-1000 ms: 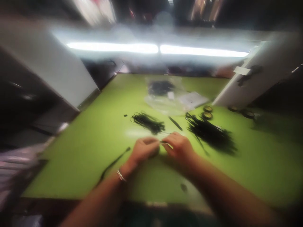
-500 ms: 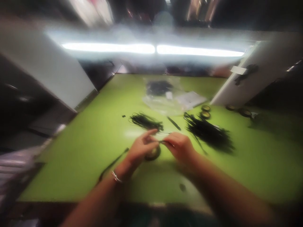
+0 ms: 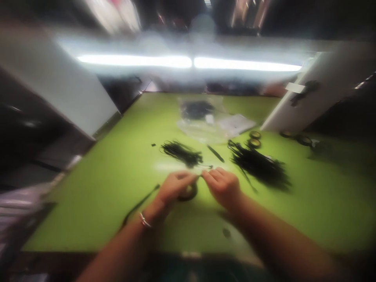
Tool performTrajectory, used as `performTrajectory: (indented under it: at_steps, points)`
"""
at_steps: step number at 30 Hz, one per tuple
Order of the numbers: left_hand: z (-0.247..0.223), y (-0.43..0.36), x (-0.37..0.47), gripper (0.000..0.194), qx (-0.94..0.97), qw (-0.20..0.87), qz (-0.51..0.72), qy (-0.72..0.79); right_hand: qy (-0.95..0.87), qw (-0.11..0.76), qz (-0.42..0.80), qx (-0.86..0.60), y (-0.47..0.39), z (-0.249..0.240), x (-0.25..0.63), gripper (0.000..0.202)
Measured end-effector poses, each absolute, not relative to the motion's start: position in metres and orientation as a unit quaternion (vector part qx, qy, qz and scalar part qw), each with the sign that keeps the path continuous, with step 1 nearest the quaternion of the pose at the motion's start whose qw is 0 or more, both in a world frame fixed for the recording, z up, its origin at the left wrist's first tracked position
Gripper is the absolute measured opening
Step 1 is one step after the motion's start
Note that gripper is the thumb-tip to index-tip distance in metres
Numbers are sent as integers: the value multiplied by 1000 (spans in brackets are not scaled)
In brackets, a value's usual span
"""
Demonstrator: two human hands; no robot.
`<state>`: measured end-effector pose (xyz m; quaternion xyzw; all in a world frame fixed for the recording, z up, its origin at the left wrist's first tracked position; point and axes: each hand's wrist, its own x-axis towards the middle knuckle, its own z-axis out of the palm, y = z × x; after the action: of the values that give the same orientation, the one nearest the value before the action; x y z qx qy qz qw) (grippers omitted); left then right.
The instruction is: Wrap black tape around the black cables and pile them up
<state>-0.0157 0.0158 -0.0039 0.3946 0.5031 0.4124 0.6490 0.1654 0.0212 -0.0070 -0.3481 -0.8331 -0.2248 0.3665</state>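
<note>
My left hand (image 3: pixel 176 185) is closed in a pinch, thumb against fingers, on a thin black cable (image 3: pixel 200 176). My right hand (image 3: pixel 222 185) pinches the same cable just to the right, fingers curled in. Only a short bit shows between the fingertips. A dark tape roll (image 3: pixel 188 193) is below the left fingers, partly covered by them; whether it is held or hangs I cannot tell. Just beyond the hands lies a small bundle of black cables (image 3: pixel 182 152), with a thin cable end (image 3: pixel 210 167) near the right knuckles.
A larger black cable bundle (image 3: pixel 260 164) lies at right, with yellow-centred tape rolls (image 3: pixel 255 143) behind it. A dark slim tool-like piece (image 3: pixel 216 153), a clear plastic bag (image 3: pixel 199 131) and a white paper (image 3: pixel 237 123) are farther back. A single black cable (image 3: pixel 141 201) lies at left.
My left fingers, raised and spread before, have folded down into a pinch. My right hand has turned slightly, and the tape roll sits a little lower.
</note>
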Motion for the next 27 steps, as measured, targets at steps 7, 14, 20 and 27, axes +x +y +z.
performTrajectory:
  at_steps: [7, 14, 20, 27]
  points:
    - [-10, 17, -16, 14, 578, 444, 458, 509, -896, 286, 36, -337, 33, -8, 169, 13]
    - [-13, 15, -12, 12, 669, 356, 451, 472, -861, 235, 215, -396, 36, -9, 175, 13]
    - [-8, 19, -20, 68, 515, 604, 407, 452, -859, 325, -30, -394, 31, -4, 175, 12]
    - [-2, 23, -26, 66, 397, 718, 421, 386, -859, 329, -181, -347, 30, -1, 175, 13]
